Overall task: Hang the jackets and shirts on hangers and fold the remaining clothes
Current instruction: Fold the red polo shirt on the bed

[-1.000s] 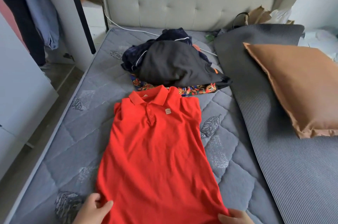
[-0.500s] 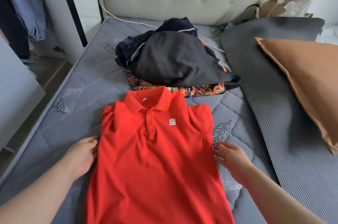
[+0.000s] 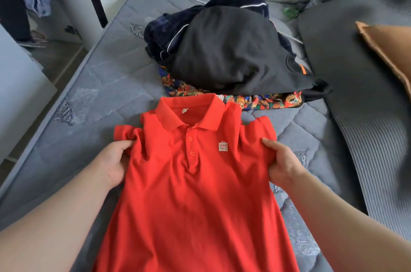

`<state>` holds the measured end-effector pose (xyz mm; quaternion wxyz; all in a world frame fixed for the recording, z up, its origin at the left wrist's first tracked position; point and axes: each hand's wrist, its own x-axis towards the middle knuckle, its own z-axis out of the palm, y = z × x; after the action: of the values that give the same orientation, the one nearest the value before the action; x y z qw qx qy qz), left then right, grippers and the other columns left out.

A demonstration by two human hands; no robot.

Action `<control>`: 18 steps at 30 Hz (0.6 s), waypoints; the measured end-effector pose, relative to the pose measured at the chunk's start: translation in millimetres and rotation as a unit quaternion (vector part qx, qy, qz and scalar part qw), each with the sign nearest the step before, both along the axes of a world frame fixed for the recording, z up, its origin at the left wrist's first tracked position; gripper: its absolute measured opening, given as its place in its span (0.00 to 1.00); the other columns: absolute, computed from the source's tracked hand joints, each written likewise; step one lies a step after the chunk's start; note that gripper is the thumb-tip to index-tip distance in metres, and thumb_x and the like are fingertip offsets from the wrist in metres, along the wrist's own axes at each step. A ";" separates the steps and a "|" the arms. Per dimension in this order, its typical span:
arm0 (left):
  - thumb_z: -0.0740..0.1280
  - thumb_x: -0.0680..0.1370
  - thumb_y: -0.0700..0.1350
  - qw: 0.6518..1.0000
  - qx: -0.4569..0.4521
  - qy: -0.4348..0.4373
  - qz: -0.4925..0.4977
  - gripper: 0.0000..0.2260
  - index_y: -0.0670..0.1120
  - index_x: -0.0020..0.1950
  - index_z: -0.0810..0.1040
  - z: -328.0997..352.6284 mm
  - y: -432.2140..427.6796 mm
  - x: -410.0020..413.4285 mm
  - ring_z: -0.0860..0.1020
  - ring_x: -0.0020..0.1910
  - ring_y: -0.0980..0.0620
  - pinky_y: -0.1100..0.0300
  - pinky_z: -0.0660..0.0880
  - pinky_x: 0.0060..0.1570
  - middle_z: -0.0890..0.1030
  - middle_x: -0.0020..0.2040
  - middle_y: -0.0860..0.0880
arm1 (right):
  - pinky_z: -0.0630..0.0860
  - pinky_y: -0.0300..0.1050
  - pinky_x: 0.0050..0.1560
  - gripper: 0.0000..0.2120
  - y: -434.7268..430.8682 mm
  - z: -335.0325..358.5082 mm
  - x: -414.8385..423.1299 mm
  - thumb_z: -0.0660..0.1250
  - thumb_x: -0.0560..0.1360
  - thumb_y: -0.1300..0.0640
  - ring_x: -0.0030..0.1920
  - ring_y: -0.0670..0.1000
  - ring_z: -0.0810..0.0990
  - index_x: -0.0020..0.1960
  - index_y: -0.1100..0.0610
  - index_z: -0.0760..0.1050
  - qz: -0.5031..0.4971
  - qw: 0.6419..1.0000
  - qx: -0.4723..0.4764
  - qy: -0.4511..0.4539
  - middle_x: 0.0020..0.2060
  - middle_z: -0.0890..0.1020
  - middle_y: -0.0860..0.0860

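Our left hand (image 3: 113, 160) grips the red polo shirt (image 3: 195, 194) at its edge below the bunched sleeve, and our right hand (image 3: 282, 164) grips the opposite edge (fingers tucked under the cloth). The shirt lies face up on the grey quilted mattress (image 3: 106, 85), collar just beside a heap topped by a black garment (image 3: 233, 54).

From the hem of the red polo shirt (image 3: 195, 194) 1 second ago, and its side edges 0.5 seconds ago, the left hand (image 3: 113, 160) and right hand (image 3: 281, 165) have moved up to just below the 2 sleeves, where each now grips a fold of cloth. The shirt, flat before, is now puckered around the button placket (image 3: 190, 154), and the left sleeve (image 3: 124, 132) has been pushed out into a crumpled bunch.
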<state>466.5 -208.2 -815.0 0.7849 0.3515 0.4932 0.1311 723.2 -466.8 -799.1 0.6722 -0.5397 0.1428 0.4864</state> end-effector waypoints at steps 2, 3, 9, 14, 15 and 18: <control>0.58 0.79 0.38 0.999 0.024 0.028 -0.023 0.25 0.44 0.25 0.83 1.1 -2.7 -2.3 0.82 0.27 0.52 0.61 0.78 0.29 0.83 0.29 0.46 | 0.83 0.56 0.41 0.08 -1.6 2.3 3.2 0.65 0.75 0.60 0.40 0.54 0.86 0.50 0.61 0.81 0.011 1.000 -0.024 -0.002 0.43 0.86 0.57; 0.58 0.79 0.38 0.998 0.037 0.043 -0.035 0.24 0.44 0.25 0.83 4.3 -2.7 -2.8 0.81 0.26 0.52 0.62 0.77 0.27 0.83 0.29 0.46 | 0.83 0.54 0.42 0.09 -4.8 4.7 5.7 0.66 0.74 0.60 0.41 0.54 0.86 0.51 0.61 0.81 0.028 0.999 -0.036 -0.012 0.44 0.86 0.57; 0.69 0.73 0.46 0.844 0.390 0.357 -0.086 0.08 0.42 0.41 0.81 28.4 53.7 -47.5 0.81 0.40 0.42 0.51 0.74 0.40 0.83 0.42 0.37 | 0.78 0.42 0.23 0.08 -45.4 22.1 33.5 0.73 0.73 0.58 0.27 0.50 0.80 0.48 0.59 0.76 -0.005 0.953 -0.255 -0.164 0.33 0.82 0.55; 0.71 0.75 0.45 0.772 0.320 0.528 -0.151 0.19 0.31 0.58 0.76 23.4 56.9 -69.0 0.77 0.56 0.34 0.48 0.73 0.54 0.77 0.59 0.30 | 0.70 0.37 0.18 0.13 -63.2 17.1 31.3 0.73 0.72 0.52 0.23 0.51 0.74 0.39 0.57 0.72 -0.006 0.925 -0.320 -0.206 0.26 0.74 0.53; 0.72 0.73 0.46 0.745 0.352 0.552 -0.130 0.23 0.32 0.61 0.74 24.9 51.5 -61.7 0.75 0.58 0.34 0.46 0.73 0.57 0.75 0.61 0.29 | 0.66 0.35 0.17 0.13 -64.8 18.9 28.9 0.72 0.72 0.51 0.19 0.50 0.73 0.38 0.57 0.71 0.005 0.932 -0.301 -0.201 0.22 0.74 0.53; 0.72 0.70 0.45 0.629 0.638 0.432 -0.103 0.23 0.36 0.61 0.74 39.8 22.0 -16.2 0.74 0.56 0.32 0.42 0.71 0.57 0.76 0.56 0.32 | 0.75 0.39 0.22 0.09 -73.3 22.2 25.5 0.69 0.74 0.54 0.23 0.51 0.79 0.40 0.60 0.78 0.033 0.974 -0.177 -0.140 0.28 0.82 0.56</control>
<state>450.2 -186.2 -775.2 0.0693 0.8294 0.5295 0.1639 748.7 -540.1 -776.9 0.5627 -0.7174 0.1135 0.3947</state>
